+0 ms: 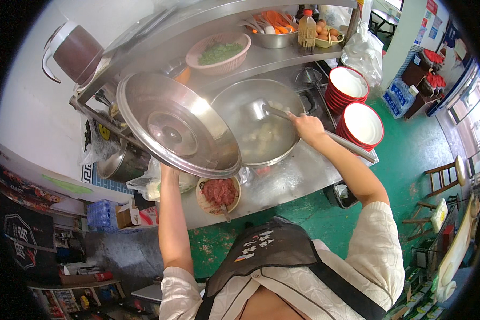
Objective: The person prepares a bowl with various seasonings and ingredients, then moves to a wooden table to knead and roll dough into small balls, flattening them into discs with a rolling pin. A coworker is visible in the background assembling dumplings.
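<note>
A large steel lid (208,120) is held up and tilted at the left of the wok; my left hand (170,170) is at its lower edge, mostly hidden behind it. The fingers of my right hand (307,127) are closed round the long handle of a steel ladle (258,109). The ladle's bowl is over the wide wok (270,161), which holds cloudy liquid with pale pieces, perhaps dumplings, under some steam. Below the lid, a bowl of raw minced meat (220,192) with a utensil in it stands on the steel counter (264,194).
Stacked red-rimmed bowls (362,124) stand right of the wok, near a wire strainer (309,75). The shelf above bears a pink basket of greens (220,52), a steel basin of spoons (274,39), a red-capped bottle (307,30) and eggs (329,34). A bin (341,196) stands below the counter.
</note>
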Motion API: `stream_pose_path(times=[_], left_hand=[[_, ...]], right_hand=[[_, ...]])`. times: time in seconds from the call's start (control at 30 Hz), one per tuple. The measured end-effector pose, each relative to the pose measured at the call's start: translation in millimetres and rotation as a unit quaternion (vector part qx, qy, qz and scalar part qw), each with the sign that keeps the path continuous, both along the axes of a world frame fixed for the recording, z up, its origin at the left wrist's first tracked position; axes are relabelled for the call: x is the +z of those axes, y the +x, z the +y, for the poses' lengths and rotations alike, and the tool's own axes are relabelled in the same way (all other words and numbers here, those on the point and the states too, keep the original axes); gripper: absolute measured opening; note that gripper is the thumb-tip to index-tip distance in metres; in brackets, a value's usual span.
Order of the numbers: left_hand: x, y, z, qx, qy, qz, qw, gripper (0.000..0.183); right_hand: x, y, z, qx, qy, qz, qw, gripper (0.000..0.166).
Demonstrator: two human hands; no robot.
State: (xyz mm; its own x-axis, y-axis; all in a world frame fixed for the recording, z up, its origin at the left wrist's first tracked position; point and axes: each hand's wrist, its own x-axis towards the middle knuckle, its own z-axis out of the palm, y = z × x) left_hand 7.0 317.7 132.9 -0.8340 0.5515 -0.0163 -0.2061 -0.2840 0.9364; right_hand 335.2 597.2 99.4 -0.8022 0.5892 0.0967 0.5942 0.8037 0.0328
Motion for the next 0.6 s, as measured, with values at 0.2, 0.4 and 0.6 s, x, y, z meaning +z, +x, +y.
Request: stream_pose_path(times=[0.2, 0.4, 0.6], left_hand=[[-4, 2, 3, -0.003, -0.004, -0.001, 1.000, 0.033], [-3, 11, 14, -0.007, -0.010, 0.008, 1.000, 0.033], [-1, 9, 22, -0.036, -0.041, 0.028, 0.998, 0.033]], right_hand=[[36, 55, -15, 0.030, -0.105, -0.027, 0.994, 0.045], [29, 113, -46, 0.070, -0.171, 0.010, 0.983, 0.046], [-43, 201, -137, -0.134, -0.325, 0.175, 0.920, 0.057]])
